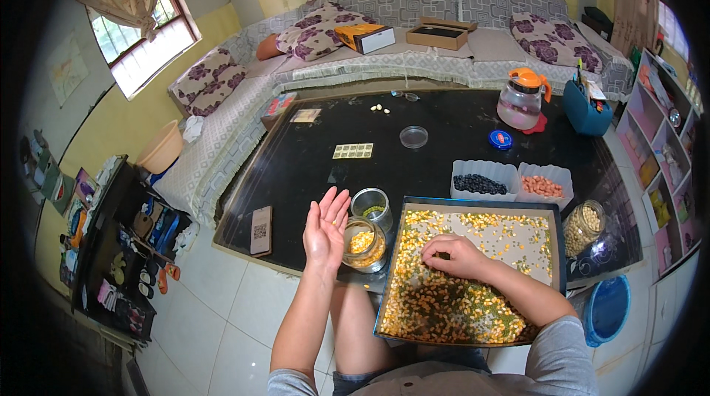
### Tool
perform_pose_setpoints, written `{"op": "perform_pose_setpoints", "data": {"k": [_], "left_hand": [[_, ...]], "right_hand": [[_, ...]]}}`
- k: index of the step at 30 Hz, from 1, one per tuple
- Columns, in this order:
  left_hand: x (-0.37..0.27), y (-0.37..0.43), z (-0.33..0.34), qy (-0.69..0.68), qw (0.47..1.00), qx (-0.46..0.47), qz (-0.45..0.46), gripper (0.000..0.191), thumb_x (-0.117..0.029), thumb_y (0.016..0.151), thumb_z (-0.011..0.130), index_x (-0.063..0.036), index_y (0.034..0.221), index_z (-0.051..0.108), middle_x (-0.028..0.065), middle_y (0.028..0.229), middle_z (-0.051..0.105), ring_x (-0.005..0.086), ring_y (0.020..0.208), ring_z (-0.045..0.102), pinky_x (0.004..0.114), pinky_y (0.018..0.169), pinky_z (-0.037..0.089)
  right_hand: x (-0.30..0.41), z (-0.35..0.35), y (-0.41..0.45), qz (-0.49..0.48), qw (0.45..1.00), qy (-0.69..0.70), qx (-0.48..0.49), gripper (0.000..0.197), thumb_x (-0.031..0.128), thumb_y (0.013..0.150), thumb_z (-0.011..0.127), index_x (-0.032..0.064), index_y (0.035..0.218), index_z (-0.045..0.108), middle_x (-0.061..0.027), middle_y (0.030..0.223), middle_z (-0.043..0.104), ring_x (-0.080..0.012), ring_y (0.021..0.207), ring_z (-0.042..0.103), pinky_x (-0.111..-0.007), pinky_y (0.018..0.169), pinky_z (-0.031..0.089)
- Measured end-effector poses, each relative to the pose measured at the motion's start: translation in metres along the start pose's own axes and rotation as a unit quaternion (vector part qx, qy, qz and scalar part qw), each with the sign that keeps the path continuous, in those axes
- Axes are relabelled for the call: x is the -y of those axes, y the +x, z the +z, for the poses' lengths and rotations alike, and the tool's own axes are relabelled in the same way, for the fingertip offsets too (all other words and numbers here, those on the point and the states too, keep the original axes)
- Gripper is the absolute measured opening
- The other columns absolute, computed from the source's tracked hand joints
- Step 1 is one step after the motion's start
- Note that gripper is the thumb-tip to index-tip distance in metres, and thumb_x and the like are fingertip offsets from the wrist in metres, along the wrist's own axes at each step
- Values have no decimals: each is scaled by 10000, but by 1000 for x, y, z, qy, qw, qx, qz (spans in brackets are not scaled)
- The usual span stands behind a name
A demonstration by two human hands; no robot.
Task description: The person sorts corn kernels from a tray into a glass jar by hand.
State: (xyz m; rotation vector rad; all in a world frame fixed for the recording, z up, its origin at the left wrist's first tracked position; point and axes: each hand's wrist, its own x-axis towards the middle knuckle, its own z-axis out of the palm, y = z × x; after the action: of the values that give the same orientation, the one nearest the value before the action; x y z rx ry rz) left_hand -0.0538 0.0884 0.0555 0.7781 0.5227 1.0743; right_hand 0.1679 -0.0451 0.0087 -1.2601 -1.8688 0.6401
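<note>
My left hand (326, 232) is raised palm up beside the jars, fingers extended. A tiny yellow speck, perhaps a corn kernel, shows at its fingers. Just right of it stands a glass jar (364, 263) partly filled with yellow corn kernels. Behind that is a clear jar (373, 197) with green beans low inside. My right hand (452, 254) is over a shallow cardboard box (481, 202) strewn with mixed corn kernels (410, 279) and small green beans (513, 329). Its thumb and fingertips come together low over the kernels; whether they pinch anything is hidden.
Behind the box stand plastic tubs of dark beans (480, 184) and reddish peanuts (542, 186). A jar of pale beans (584, 227) leans at right. The black table (310, 174) also holds a phone (261, 231), a round clear lid (414, 136) and a pitcher (520, 102).
</note>
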Motion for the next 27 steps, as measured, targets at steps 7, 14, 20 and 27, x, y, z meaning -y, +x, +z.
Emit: {"op": "perform_pose_setpoints", "data": {"k": [7,14,20,27], "left_hand": [[-2,-5,6,34,999,18,12,527,-384,925,233,3,1255,368,155,1286,396,229,1232,317,327,1034,188],[-1,-4,-5,35,998,53,11,503,-381,918,269,-39,1276,357,109,1309,385,205,1233,322,314,1017,225],[1,-9,4,-58,995,78,-9,473,-337,924,297,-14,1266,351,131,1300,381,219,1200,373,327,977,328],[29,-54,3,32,987,157,-28,274,-160,909,383,41,1041,515,103,852,599,128,669,556,230,627,460]], "right_hand": [[5,-2,-1,8,1000,2,6,109,151,774,566,51,809,590,-74,849,598,-238,832,555,-336,752,438],[4,-1,-2,8,1000,3,6,110,148,771,566,49,812,590,-75,841,596,-241,817,560,-334,747,440],[-1,-22,-25,52,998,-19,-19,114,138,742,590,64,828,595,-73,852,587,-233,803,564,-316,738,447],[1,-41,-59,243,967,-57,-43,199,131,713,617,71,899,580,-69,882,544,-178,747,556,-298,692,458]]}}
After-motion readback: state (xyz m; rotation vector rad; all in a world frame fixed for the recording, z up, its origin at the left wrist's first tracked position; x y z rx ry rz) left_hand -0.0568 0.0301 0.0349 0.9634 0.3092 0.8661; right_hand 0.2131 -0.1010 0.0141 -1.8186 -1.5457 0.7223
